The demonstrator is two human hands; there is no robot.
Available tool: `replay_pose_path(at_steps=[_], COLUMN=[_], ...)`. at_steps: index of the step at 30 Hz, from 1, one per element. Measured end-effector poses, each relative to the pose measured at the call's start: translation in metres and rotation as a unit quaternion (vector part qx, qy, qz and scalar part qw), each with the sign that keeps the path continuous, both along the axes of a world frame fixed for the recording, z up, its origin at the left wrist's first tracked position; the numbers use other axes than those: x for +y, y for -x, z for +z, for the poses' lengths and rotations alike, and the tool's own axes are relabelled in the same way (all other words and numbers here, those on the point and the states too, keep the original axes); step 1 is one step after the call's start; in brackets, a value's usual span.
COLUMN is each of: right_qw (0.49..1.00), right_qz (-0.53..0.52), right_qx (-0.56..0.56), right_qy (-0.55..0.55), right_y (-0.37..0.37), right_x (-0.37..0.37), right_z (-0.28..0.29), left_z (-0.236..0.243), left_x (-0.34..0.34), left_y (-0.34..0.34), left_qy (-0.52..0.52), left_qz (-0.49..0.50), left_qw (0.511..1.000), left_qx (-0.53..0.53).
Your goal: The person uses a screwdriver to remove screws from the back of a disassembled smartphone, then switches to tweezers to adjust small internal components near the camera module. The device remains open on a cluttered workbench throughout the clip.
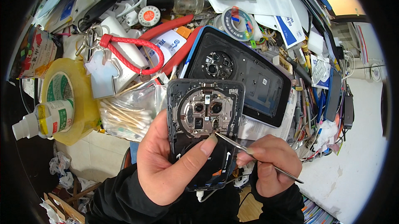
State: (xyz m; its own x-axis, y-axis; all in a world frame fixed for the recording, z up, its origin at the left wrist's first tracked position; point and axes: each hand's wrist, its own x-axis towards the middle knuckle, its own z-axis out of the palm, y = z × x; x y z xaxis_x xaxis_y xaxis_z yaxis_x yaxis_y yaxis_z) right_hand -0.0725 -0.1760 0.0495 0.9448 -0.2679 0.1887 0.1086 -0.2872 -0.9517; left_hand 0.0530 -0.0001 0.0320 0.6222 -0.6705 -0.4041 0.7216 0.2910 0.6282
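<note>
Gripping the opened phone (205, 129) along its left side, the left hand (164, 164) held it upright above the person's lap, near of the crowded worktop, with the thumb laid across its dark lower sheet (186, 146); the right hand (272, 166) pinched a slim metal tool (237, 145), perhaps tweezers, its tip meeting the phone just near of the camera modules (216, 107); whether that tip touched a part or hung just over it, I could not tell.

A slip of the pinching fingers could have scratched a lens or torn a fine connector, as the point was hard and the parts stood bare; a white plug (200, 194) sat at the phone's near end, so a snag on its cable might have twisted the phone in the grip; small pieces, if loosened, could easily have been lost among the clutter.

Brushed-looking grey metal ringed the square-framed lenses, while the lower sheet was smooth and glossy black; far and to the right lay a black shell (264, 81), hollow, round-cornered and matt inside; to the left, cotton swabs (124, 116) with soft white heads filled a crinkled clear bag, beside a thick, glassy yellow tape roll (85, 95); farther off were a red braided strap (160, 60) and a round flat spool (237, 24).
</note>
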Motion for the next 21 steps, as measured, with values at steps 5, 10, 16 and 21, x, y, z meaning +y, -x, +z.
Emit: replay_pose_path(at_steps=[5, 10, 16, 21], right_qw=[1.000, 0.999, 0.990, 0.926], right_qz=[0.004, -0.010, -0.141, -0.337], right_qx=[0.017, 0.027, -0.032, 0.172], right_qy=[0.011, -0.014, -0.003, 0.001], right_y=[0.001, 0.002, 0.015, 0.043], right_x=[0.000, 0.002, -0.008, -0.068], right_z=[0.004, 0.005, 0.021, 0.052], left_z=[0.000, -0.001, 0.004, 0.007], left_x=[-0.001, -0.003, -0.009, -0.015], left_y=[0.000, 0.003, 0.008, 0.010], left_qy=[-0.007, -0.010, -0.030, -0.058], left_qz=[0.006, 0.023, 0.040, 0.056], left_qw=[1.000, 0.999, 0.999, 0.996], left_qx=[-0.011, -0.028, -0.021, -0.037])
